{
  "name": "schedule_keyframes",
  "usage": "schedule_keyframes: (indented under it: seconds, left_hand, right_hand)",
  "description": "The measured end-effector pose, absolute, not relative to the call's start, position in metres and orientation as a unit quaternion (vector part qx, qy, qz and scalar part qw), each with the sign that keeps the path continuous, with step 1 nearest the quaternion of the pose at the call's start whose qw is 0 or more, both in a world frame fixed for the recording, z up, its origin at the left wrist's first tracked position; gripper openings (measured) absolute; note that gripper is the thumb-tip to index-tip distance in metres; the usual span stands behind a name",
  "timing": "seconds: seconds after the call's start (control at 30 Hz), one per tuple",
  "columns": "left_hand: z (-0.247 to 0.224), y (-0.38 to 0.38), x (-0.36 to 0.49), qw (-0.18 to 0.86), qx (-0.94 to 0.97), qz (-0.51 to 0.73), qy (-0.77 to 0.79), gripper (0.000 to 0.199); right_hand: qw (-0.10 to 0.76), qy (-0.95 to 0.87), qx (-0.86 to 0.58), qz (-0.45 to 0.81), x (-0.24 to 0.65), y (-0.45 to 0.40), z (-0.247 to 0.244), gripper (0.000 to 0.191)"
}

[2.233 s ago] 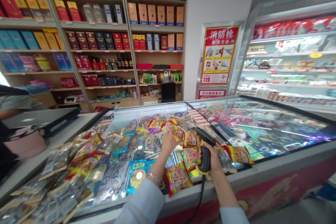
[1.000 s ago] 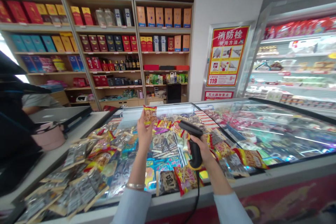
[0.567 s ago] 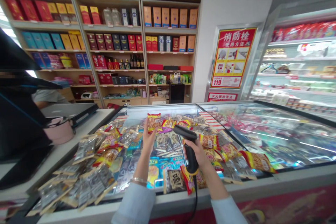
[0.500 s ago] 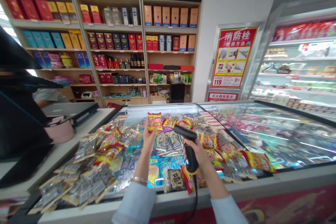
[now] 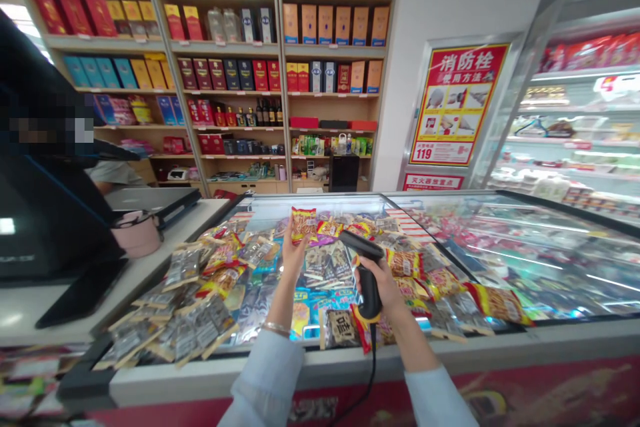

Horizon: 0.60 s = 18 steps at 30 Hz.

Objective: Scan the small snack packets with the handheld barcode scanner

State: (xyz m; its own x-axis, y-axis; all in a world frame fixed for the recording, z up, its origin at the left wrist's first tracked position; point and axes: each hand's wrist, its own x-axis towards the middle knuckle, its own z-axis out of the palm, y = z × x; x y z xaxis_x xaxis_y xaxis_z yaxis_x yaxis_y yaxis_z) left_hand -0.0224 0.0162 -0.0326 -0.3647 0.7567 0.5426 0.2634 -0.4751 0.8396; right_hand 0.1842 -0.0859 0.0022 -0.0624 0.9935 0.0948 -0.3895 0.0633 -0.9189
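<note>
My left hand [image 5: 295, 250] is closed on a small red and yellow snack packet [image 5: 303, 224], held upright above the freezer's glass top. In my right hand [image 5: 379, 280] is a black barcode scanner [image 5: 369, 293], gripped by its handle, its head pointing left toward the packet. The scanner and packet are apart. A cable hangs from the scanner's base past the freezer's front edge. Beneath and around my hands lie more red and yellow packets [image 5: 404, 263] and grey, clear-faced packets [image 5: 340, 328]. A heap of the grey packets [image 5: 197, 330] lies to the left.
The chest freezer [image 5: 550, 341] spans the front, with frozen goods under its glass. At left, a counter holds a pink bucket [image 5: 136, 235] and a dark monitor [image 5: 45, 213]. Shelves of boxes [image 5: 320, 27] stand behind. A person's sleeve [image 5: 117, 173] shows behind the counter.
The whole view has shifted slightly, so the scene sits further right. Both hands keep their holds on the packet and scanner, with little movement between them.
</note>
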Motion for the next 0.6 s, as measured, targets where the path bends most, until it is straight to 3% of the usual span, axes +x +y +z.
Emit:
schedule_keyframes:
  seconds: [0.17,0.4,0.6]
  left_hand:
    - [-0.029,0.009,-0.061,0.116,0.559,0.597,0.565,0.071]
    - [-0.019,-0.009,-0.126,0.030,0.496,0.376,0.782,0.068]
    - [-0.023,-0.024,-0.120,-0.137,0.480,0.312,0.809,0.046]
  right_hand:
    - [0.596,-0.398,-0.344,0.607,0.170,-0.088,0.001,0.032]
    - [0.586,-0.373,-0.328,0.641,0.136,-0.083,-0.008,0.030]
    - [0.559,-0.394,-0.311,0.660,0.111,-0.085,-0.012,0.029]
